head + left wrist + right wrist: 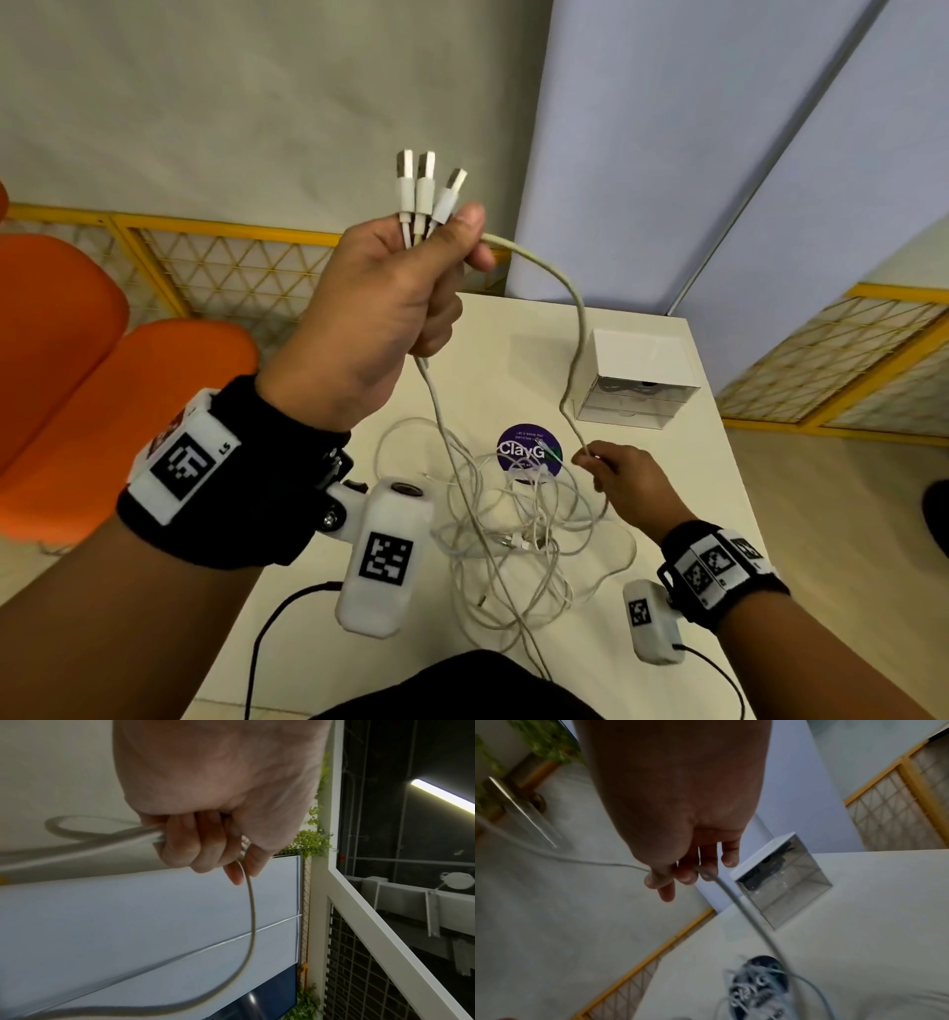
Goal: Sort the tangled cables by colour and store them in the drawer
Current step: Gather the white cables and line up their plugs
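Raised close before us, our left hand (380,308) is fisted around three white USB cables (424,198), plugs pointing up. One cable arcs down to our right hand (624,480), which pinches it between thumb and fingertips above the white table (683,493). Below, the white tangle (513,534) lies on the table, partly covering a purple sticker (518,447). Beyond sits the small drawer unit (637,380), dark cables in its top drawer.
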